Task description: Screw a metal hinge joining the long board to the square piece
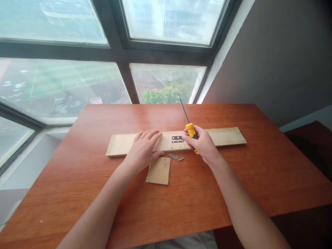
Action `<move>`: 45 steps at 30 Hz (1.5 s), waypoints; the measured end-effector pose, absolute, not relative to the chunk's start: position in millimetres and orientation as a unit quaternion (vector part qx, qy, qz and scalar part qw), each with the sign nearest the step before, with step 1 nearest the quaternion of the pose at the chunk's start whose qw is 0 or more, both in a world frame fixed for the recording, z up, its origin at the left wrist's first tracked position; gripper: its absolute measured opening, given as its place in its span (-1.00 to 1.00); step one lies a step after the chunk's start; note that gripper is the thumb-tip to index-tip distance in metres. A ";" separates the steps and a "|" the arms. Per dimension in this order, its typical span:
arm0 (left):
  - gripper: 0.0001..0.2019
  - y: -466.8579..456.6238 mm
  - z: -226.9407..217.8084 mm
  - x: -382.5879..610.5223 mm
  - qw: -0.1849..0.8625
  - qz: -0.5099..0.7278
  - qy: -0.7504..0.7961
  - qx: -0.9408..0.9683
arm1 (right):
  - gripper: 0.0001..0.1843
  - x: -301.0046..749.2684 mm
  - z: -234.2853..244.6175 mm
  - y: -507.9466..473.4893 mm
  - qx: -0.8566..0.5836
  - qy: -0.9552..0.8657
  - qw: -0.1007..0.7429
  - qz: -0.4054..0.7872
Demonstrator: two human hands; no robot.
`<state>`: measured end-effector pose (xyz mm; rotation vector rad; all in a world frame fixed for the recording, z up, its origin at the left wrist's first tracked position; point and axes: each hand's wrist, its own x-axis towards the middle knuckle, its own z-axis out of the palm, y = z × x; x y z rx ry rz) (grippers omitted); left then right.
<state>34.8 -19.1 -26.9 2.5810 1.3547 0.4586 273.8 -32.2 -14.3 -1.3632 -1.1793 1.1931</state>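
A long pale wooden board (225, 137) lies across the table. My left hand (145, 148) rests on it left of the middle, fingers stretched out flat. In my right hand (204, 141) is a screwdriver (190, 130) with a yellow and black handle, its metal shaft pointing up and away. A small dark metal hinge (177, 139) sits on the board between the hands, close to my right fingers. Two small holes show in the board below it. Several screws (176, 157) lie in front of the board, beside a small square wooden piece (158, 171) with a hole near its corner.
The reddish-brown wooden table (197, 197) ends at a front edge close to my body. Windows with a dark frame (166, 55) stand behind its far edge. A grey wall (272, 62) rises on the right.
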 end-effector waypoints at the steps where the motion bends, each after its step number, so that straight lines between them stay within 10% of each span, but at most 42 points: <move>1: -0.49 -18.5 -26.8 34.1 0.094 0.155 0.455 0.872 | -0.71 274.1 -14.2 -32.0 -0.558 -0.482 0.469 0.487; 45: -0.91 -25.2 -32.8 66.1 0.128 0.272 0.400 0.866 | -0.83 264.4 -22.0 -35.6 -0.642 -0.666 0.322 0.200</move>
